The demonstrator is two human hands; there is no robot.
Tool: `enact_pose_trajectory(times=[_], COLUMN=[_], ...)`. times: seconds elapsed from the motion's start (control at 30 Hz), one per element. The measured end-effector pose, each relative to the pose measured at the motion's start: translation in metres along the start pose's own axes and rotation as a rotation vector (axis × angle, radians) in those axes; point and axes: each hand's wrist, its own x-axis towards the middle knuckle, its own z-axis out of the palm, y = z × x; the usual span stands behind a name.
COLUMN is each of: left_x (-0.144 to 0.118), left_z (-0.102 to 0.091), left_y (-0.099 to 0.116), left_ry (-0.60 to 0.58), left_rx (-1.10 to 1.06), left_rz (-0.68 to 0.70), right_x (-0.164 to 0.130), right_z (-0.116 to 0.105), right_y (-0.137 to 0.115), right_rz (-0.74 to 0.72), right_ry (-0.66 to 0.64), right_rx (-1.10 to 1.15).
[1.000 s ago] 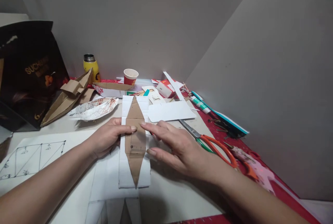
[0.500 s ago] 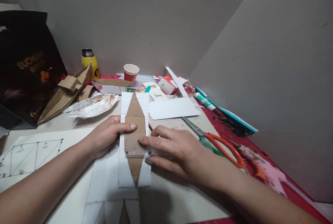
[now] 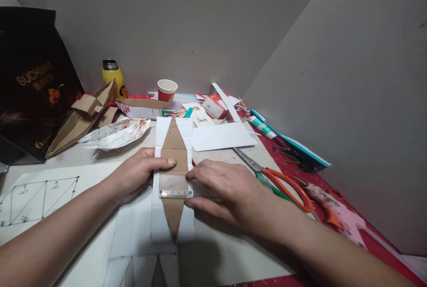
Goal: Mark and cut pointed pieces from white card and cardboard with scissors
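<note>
A long brown cardboard piece (image 3: 174, 140) with pointed ends lies on a white strip (image 3: 158, 222) that shows along both sides. My left hand (image 3: 138, 171) grips the two from the left, thumb on top of the cardboard and fingers hidden beneath. Across the cardboard's lower half lies a clear ruler (image 3: 173, 185), its printed scale facing the lower point. My right hand (image 3: 227, 187) pinches the ruler from the right, index finger and thumb near the strip's right edge. Below, a sheet with drawn lines (image 3: 140, 249) rests on the table.
Orange-handled scissors (image 3: 287, 185) lie right of my right hand, near a white card (image 3: 223, 137). Behind stand a paper cup (image 3: 167, 90) and a yellow bottle (image 3: 112, 80). Cardboard (image 3: 80, 120) and paper (image 3: 116, 135) boats sit left, beside a black box (image 3: 30, 87). A line drawing (image 3: 43, 198) lies left.
My right index finger has drawn back to the right, off the middle of the ruler, uncovering more of it. The ruler lies nearly where it was, and my left hand keeps its grip.
</note>
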Motion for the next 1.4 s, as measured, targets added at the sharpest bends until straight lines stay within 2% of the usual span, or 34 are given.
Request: enact_pose_trajectory(times=[0.7,1.4], left_x=[-0.001,-0.004], left_z=[0.001,0.004], left_y=[0.002,0.006], left_ry=[-0.109,-0.069], left_rx=[0.065,0.112], left_rz=[0.047,0.072], right_x=[-0.002,-0.003], right_z=[-0.010,-0.017], right_y=[-0.002,-0.002], right_rz=[-0.005,-0.060], right_ry=[0.006,0.032], right_rx=[-0.025,0.040])
